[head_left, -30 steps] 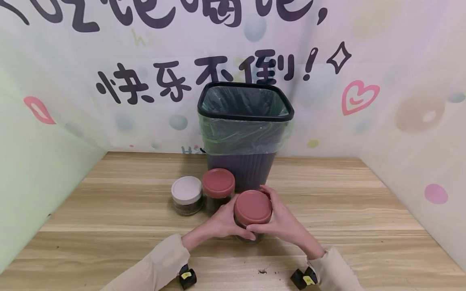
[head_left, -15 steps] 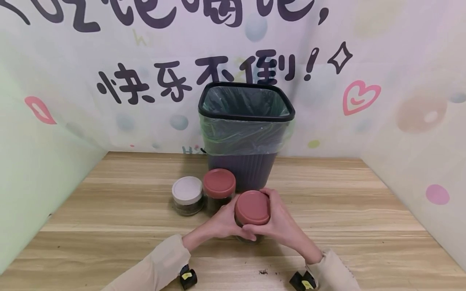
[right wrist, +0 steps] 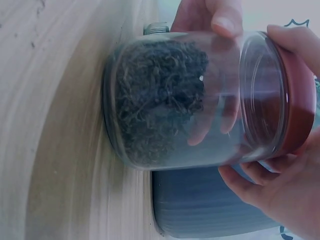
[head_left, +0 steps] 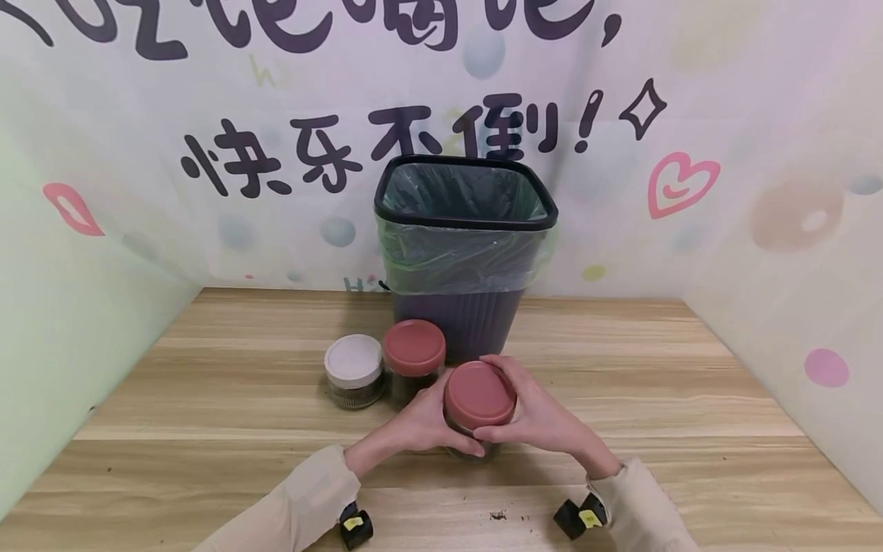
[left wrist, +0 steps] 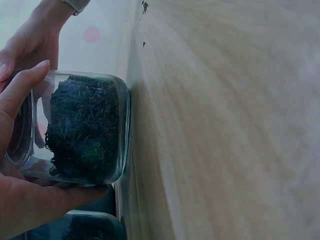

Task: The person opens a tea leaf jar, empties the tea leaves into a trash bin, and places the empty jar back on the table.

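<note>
Head view shows one clear glass jar (right wrist: 185,90) with a round red lid (head_left: 480,391), which appears to stand upright on the wooden table (head_left: 621,368). Its long axis is vertical and lies directly between the two hands, so neither hand is nearer. Left hand (head_left: 424,422) curls around the glass body from the left, with its thumb across the front. Right hand (head_left: 545,420) bends its fingers closely around the lid from the right. Dark dry leaves (left wrist: 85,130) occupy the jar's lower part.
</note>
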Tool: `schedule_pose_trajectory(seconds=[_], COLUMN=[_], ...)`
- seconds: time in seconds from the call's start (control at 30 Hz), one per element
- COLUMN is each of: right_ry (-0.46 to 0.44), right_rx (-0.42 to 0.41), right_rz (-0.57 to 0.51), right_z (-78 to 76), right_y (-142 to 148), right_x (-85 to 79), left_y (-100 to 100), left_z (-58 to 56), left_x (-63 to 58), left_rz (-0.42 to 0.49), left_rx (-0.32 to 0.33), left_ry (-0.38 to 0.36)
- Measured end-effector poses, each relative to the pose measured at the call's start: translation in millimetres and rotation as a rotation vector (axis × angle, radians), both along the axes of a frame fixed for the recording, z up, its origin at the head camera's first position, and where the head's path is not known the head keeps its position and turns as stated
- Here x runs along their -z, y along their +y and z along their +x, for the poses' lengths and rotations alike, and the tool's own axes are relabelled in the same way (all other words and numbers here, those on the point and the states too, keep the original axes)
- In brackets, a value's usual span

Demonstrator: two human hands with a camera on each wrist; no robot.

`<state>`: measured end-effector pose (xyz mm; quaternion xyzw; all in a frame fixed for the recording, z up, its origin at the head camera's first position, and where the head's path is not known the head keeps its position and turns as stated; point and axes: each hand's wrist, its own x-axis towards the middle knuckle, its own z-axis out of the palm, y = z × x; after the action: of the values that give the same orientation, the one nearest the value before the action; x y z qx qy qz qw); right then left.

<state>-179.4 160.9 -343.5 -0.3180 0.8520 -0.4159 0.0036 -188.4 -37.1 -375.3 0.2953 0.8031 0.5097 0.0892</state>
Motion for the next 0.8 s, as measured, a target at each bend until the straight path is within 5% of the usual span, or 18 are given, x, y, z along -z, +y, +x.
schedule_pose_trajectory(seconds=[0.23,0.43,0.8], right_ry=[-0.04,-0.017,0.254], right_rx=[-0.047,0.012,0.207], right_rz=[0.011,-0.005,0.079], right_z=[-2.3,3.0,12.9], right_y=[3.2,-0.1,-15.7], right_x=[-1.2,1.2,3.5], left_y=[0.0,-0.3,-1.0], left_z=[0.0,0.2,-0.7], left_x=[0.2,-0.6,0.3], left_rz=[0.0,0.004,0.001], left_rx=[0.002,-0.001,0.004], left_ry=[0.006,0.001,0.025])
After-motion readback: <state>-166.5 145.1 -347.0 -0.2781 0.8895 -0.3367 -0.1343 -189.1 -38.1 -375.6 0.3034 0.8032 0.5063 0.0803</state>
